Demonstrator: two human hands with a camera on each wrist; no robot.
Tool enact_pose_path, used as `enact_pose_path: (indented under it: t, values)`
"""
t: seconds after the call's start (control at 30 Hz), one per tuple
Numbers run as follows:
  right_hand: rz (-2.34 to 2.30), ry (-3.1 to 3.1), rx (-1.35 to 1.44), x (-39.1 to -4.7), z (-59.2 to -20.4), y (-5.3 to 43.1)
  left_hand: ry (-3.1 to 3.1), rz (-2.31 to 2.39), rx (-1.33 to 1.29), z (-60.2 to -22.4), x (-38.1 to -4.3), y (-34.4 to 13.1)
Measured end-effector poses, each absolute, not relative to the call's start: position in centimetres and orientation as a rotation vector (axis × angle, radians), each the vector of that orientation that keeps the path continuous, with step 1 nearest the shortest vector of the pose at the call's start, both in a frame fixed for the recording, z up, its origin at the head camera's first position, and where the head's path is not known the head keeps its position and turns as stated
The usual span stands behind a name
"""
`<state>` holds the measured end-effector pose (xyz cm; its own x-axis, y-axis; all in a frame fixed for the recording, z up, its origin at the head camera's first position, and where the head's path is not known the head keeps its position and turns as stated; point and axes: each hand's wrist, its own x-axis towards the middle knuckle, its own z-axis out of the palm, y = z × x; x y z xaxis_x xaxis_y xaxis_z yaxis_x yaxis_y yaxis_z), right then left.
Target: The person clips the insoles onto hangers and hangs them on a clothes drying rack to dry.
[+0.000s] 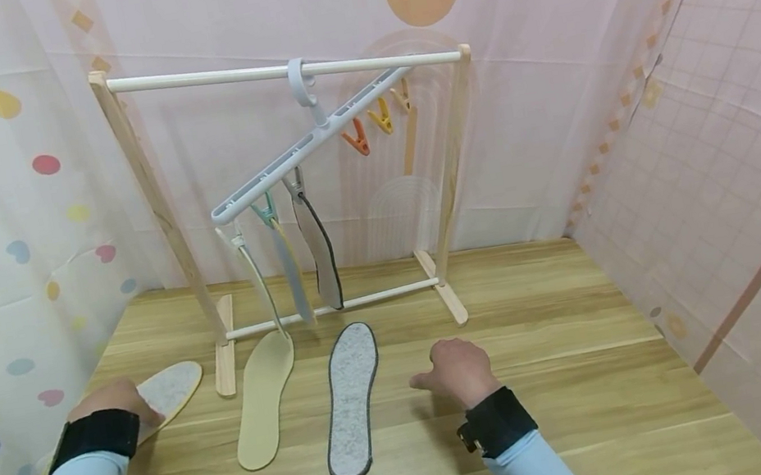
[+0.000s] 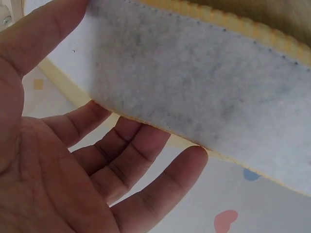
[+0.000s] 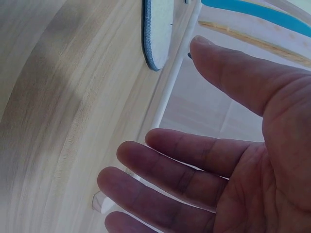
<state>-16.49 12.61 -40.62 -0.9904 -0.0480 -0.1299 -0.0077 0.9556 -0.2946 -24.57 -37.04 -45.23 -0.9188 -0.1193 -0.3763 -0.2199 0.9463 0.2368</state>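
At the table's left side, my left hand [image 1: 111, 401] grips a grey felt insole with yellow edging [image 1: 174, 386]. In the left wrist view the thumb lies over one side of this insole [image 2: 194, 82], and the fingertips [image 2: 194, 153] touch its opposite edge. My right hand [image 1: 460, 370] hovers over the table on the right, holding nothing, its fingers spread in the right wrist view. Between the hands lie a plain beige insole [image 1: 264, 401] and a grey insole with dark edging [image 1: 353, 404].
A wooden rack with a white top rod [image 1: 198, 78] stands behind. From it a pale clip hanger [image 1: 280, 166] hangs at a slant. Three insoles hang from its left clips, including a dark-edged one [image 1: 318, 251]. Orange [image 1: 358, 140] and yellow [image 1: 381, 117] clips hang at right.
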Motion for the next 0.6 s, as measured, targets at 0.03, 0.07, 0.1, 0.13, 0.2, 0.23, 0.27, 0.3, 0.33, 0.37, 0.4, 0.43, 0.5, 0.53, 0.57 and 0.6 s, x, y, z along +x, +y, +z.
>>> enact_pose_path:
  t: [0.03,0.07,0.1,0.13,0.2,0.23,0.27,0.3,0.33,0.37,0.4,0.43,0.5,0.53,0.57,0.6]
  values:
    - [-0.447,2.973,-0.043,-16.48,-40.61,12.6,2.74,0.393,-0.248,-45.22,-24.55,-37.04]
    - [-0.445,2.975,-0.042,-16.48,-40.59,12.6,2.743,0.393,-0.248,-45.19,-24.54,-37.04]
    - [-0.443,2.976,-0.041,-16.48,-40.58,12.59,2.747,0.392,-0.248,-45.17,-24.53,-37.02]
    - [-0.441,2.977,-0.04,-16.48,-40.59,12.58,2.749,0.389,-0.248,-45.13,-24.52,-36.98]
    - [-0.439,2.977,-0.038,-16.47,-40.57,12.56,2.75,0.386,-0.252,-45.07,-24.5,-36.91]
    - [-0.438,2.979,-0.038,-16.48,-40.58,12.56,2.753,0.383,-0.257,-44.99,-24.51,-36.86]
    - [-0.438,2.978,-0.037,-16.48,-40.58,12.55,2.754,0.382,-0.262,-44.96,-24.5,-36.81]
    - [-0.438,2.978,-0.036,-16.47,-40.58,12.55,2.755,0.382,-0.268,-44.95,-24.49,-36.77]
    - [-0.44,2.978,-0.036,-16.46,-40.58,12.54,2.756,0.379,-0.275,-44.92,-24.47,-36.73]
    - [-0.442,2.979,-0.035,-16.45,-40.56,12.53,2.756,0.378,-0.284,-44.9,-24.46,-36.69]
    - [-0.443,2.979,-0.035,-16.44,-40.56,12.52,2.757,0.374,-0.294,-44.85,-24.46,-36.63]
    - [-0.444,2.981,-0.036,-16.43,-40.57,12.53,2.759,0.37,-0.304,-44.8,-24.45,-36.57]
    - [-0.449,2.983,-0.036,-16.38,-40.52,12.51,2.757,0.362,-0.316,-44.8,-24.41,-36.48]
    - [-0.451,2.985,-0.037,-16.36,-40.52,12.5,2.759,0.355,-0.322,-44.74,-24.4,-36.4]
    - [-0.453,2.987,-0.037,-16.33,-40.5,12.49,2.76,0.35,-0.325,-44.72,-24.38,-36.34]
    - [-0.456,2.987,-0.036,-16.3,-40.48,12.49,2.764,0.342,-0.326,-44.67,-24.36,-36.28]
